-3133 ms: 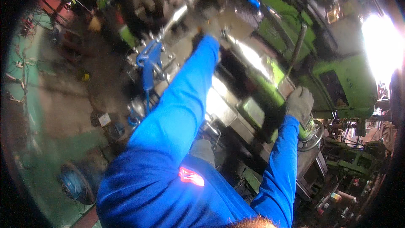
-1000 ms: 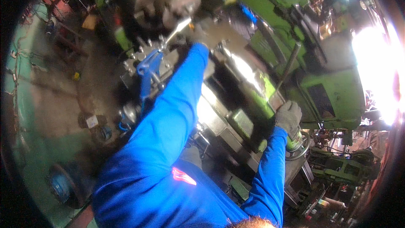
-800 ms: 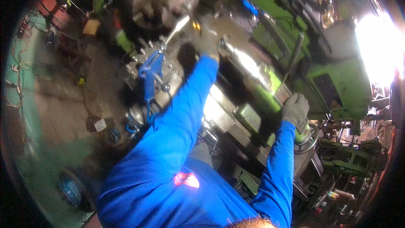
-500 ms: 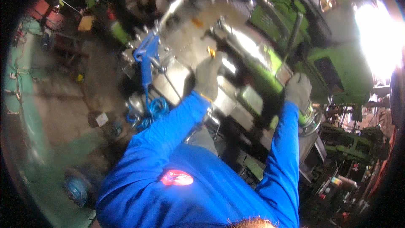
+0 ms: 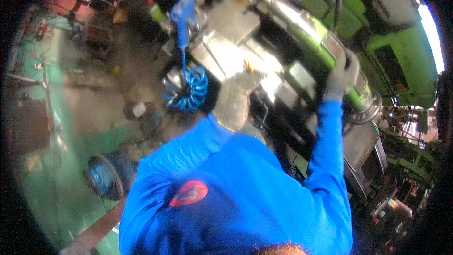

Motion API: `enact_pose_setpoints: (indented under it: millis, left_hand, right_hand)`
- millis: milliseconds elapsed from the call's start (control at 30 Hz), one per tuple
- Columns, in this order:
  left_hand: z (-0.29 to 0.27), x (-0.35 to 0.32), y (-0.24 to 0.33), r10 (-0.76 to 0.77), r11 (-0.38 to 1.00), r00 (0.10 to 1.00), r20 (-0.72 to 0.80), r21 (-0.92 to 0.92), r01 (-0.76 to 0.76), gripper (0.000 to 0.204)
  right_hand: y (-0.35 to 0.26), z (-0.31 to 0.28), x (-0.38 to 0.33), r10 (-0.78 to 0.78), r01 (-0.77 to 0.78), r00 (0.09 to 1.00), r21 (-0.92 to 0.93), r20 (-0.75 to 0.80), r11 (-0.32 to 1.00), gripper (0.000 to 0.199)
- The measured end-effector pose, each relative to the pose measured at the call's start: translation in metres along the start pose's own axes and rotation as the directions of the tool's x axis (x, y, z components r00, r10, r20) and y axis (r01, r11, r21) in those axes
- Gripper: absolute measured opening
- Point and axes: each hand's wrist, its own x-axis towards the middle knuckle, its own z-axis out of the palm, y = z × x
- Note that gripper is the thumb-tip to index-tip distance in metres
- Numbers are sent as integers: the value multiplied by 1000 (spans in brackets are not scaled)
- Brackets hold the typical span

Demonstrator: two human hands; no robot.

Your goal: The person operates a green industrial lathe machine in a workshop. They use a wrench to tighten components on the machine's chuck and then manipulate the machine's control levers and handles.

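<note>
My left hand (image 5: 234,100), in a grey glove, is closed over the bright metal bed area of a green machine. A small orange-yellow piece (image 5: 248,66) shows at its fingertips; blur hides its exact kind. To the right, my gloved right hand (image 5: 343,76) rests on the long green machine body (image 5: 311,45), above the round handwheel (image 5: 369,109), fingers curved and apart. Left of my left hand, a blue air blow gun (image 5: 184,21) hangs by the shiny metal fittings, its coiled blue hose (image 5: 194,87) below it.
A metal lever (image 5: 338,4) rises from the machine near my right hand. Flat steel plates (image 5: 226,54) reflect light in the middle. At lower left, a blue drum-like thing (image 5: 104,177) stands on the green floor (image 5: 71,198). Another green machine (image 5: 410,153) is at right.
My left hand has drawn back toward my body with the orange-yellow piece. My right hand has shifted along the green machine body, its fingers spreading. The view has also turned and shifted.
</note>
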Motion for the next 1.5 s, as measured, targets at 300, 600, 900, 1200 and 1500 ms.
enact_pose_setpoints:
  millis: [300,600,900,1200,1500]
  left_hand:
    - [-1,-52,14,-179,973,976,127,170,157,45]
    - [11,-58,23,-344,936,936,75,-55,349,27]
    - [17,-49,37,18,989,999,37,149,-24,26]
    - [17,-43,10,227,872,944,239,382,-306,30]
    - [18,-39,5,314,796,893,322,423,-432,33]
  right_hand:
    - [-121,-80,-136,-98,-656,501,451,860,606,30]
    - [-131,-108,-130,114,-983,118,99,987,158,30]
    - [-144,-134,-134,268,-933,268,180,925,311,24]
    - [-144,-150,-132,297,-820,422,220,857,528,29]
    - [-133,-143,-141,270,-756,502,264,822,600,32]
